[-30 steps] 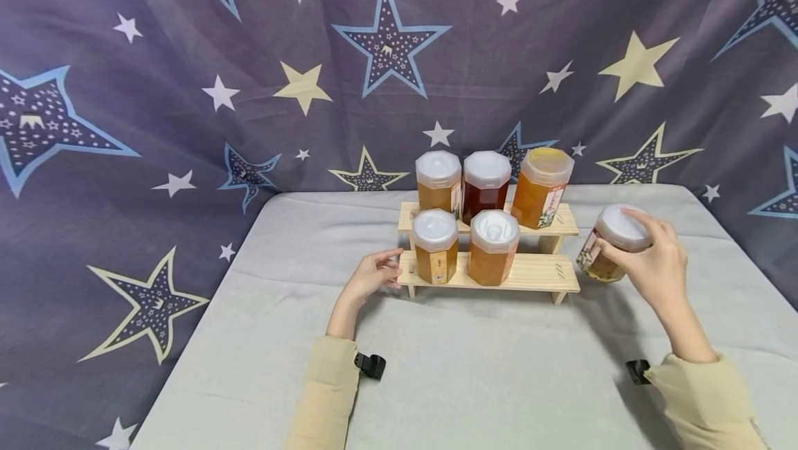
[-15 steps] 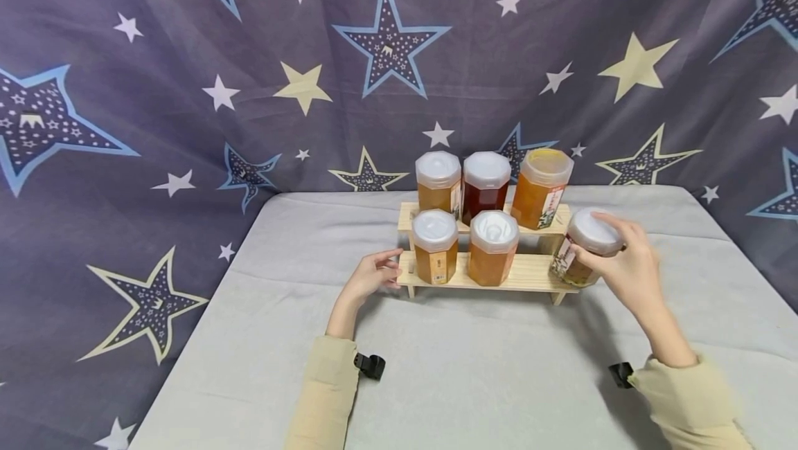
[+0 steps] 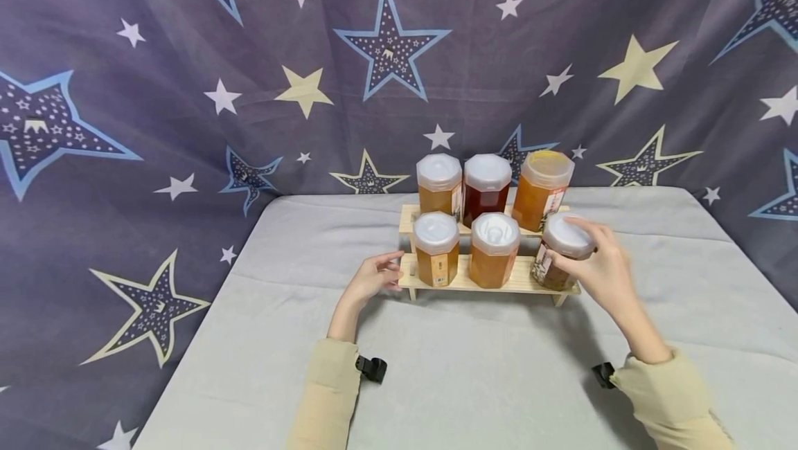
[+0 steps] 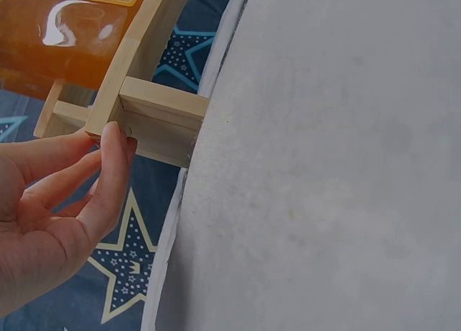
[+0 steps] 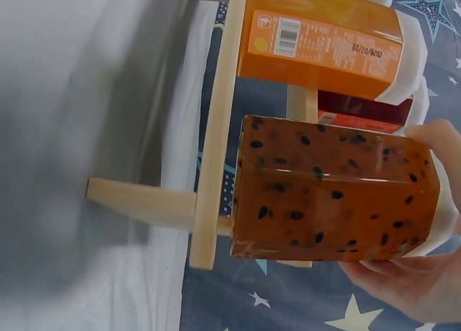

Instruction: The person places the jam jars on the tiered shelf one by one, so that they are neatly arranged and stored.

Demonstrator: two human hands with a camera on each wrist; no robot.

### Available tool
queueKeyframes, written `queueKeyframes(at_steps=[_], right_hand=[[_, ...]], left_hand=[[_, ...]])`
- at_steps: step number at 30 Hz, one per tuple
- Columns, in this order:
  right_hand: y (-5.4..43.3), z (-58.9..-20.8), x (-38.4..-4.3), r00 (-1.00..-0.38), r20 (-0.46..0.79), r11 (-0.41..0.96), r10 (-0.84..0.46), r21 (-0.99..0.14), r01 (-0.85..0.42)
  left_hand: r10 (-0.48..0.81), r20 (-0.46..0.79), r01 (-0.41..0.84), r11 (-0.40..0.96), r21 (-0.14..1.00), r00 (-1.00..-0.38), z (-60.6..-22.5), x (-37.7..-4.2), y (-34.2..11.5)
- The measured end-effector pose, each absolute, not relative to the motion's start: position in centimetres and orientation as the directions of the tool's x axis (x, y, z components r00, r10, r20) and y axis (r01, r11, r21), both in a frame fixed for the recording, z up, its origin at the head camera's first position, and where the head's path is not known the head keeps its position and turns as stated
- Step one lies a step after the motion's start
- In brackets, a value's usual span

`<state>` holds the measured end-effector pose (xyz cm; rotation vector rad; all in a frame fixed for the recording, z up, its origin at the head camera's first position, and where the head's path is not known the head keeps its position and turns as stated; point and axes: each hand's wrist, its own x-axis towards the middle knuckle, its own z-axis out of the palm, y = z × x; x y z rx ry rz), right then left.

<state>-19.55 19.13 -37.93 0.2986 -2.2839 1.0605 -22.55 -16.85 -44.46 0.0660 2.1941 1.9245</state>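
Note:
In the head view, my left hand (image 3: 372,277) pinches the left end of the lower plank of a two-step wooden rack (image 3: 405,264). The left wrist view shows thumb and fingertips at the plank's corner (image 4: 108,115). My right hand (image 3: 603,266) grips a jar of seedy orange-brown jam (image 5: 324,194) around its white lid (image 3: 569,234). This jar is over the right end of the lower step, slightly tilted; whether its base touches the plank I cannot tell. Left of it on that step stand an orange jar (image 3: 491,266) and an amber jar (image 3: 435,266).
On the upper step are an amber jar (image 3: 436,195), a dark red jar (image 3: 483,201) and a yellow-lidded orange jar (image 3: 537,201). The rack stands on a table with a grey cloth (image 3: 474,367). A star-patterned curtain (image 3: 474,69) hangs close behind.
My right hand has carried the seedy jam jar leftwards, from beside the rack to over the lower step's right end. My left hand has stayed at the rack's left end.

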Motion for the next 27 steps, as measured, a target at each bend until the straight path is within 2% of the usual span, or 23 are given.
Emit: queueKeyframes(at_steps=[19,27], right_hand=[[17.8,-38.6,-20.0,-0.808,0.588,0.643,0.027,-0.629,-0.437],[17.6,-38.4,-19.8,-0.829,0.56,0.635,0.004,-0.641,-0.431]], left_hand=[[0.181,-0.126,-0.103,0.13,0.986,-0.975,-44.3,-22.6,-16.9],[0.204,-0.144,-0.115,0.146,0.983,-0.968,-42.4,-21.6,-16.9]])
